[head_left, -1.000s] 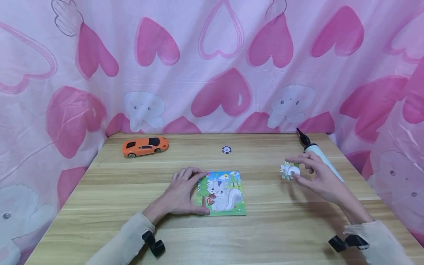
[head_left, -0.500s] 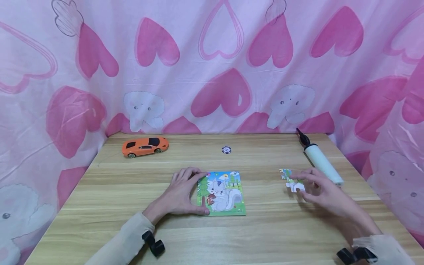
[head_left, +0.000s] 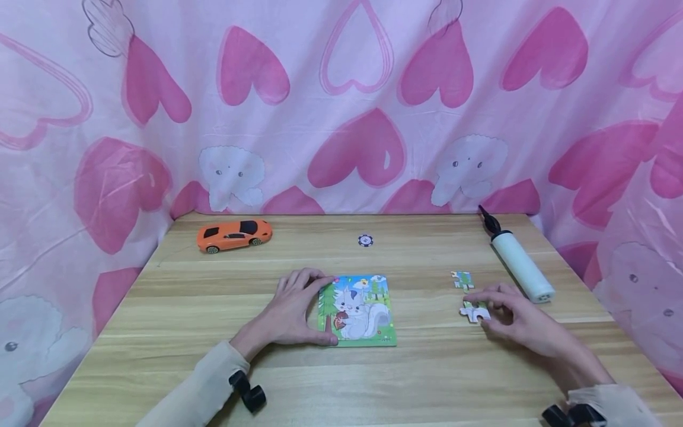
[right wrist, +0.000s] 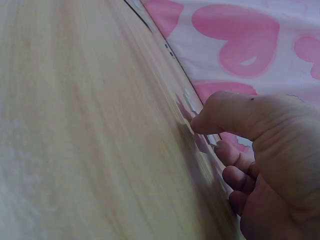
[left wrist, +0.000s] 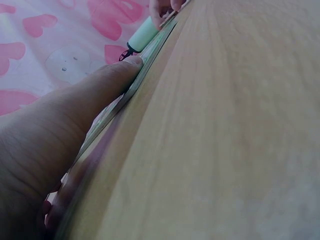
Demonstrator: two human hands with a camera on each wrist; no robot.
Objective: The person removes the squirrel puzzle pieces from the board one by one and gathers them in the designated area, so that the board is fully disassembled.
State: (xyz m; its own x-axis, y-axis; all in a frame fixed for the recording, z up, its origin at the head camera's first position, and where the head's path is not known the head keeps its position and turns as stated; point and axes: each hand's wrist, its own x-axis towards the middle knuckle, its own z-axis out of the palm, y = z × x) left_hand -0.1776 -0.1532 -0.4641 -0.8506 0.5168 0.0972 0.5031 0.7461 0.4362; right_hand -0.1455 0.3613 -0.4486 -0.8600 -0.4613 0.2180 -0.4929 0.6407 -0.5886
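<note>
Our right hand (head_left: 523,320) is pinching a puzzle piece (head_left: 475,312), toward the right edge of the bench (head_left: 331,391) from the squirrel board (head_left: 368,317), whose left corners our left hand (head_left: 283,311) is bracketing, fingers spread.

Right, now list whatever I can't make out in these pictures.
Chip, head view: print too small to read.
Near piece, head view: partly covered by the right hand; right wrist view: print lost to blur and low angle.
Puzzle, head view: left corners hidden by the left hand; left wrist view: picture unreadable, nearly edge-on.
Right hand, left wrist view: cut off by the top edge.
</note>
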